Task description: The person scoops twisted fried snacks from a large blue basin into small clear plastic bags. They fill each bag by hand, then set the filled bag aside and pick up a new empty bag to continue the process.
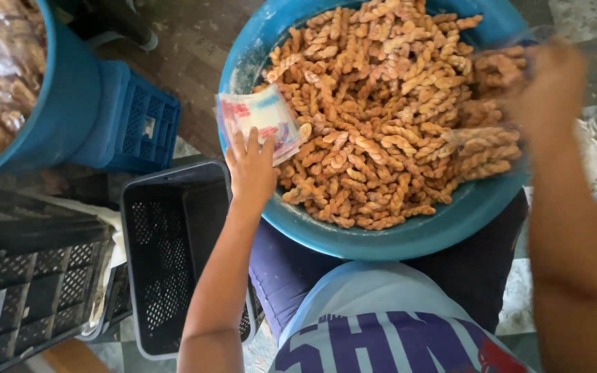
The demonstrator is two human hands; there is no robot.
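A big blue basin [354, 238] rests on the person's lap, heaped with golden twisted fried snacks [381, 117]. The left hand [251, 169] lies at the basin's left rim, fingers [250, 141] spread flat on a small stack of clear plastic bags [260, 121] with red and blue printing; the stack sits on the rim, just beside the snack heap. The fingers press on the bags rather than close around them. The right hand [547, 86] is over the right side of the basin, blurred, and appears to grip a clear bag [495, 72] already partly filled with snacks; how tightly the fingers are closed I cannot tell. Left of the lap stands a black plastic crate [174, 255], with another dark crate [29, 290] further left. Above them sit a blue crate [143, 128] and a blue tub [63, 103] holding packed bags
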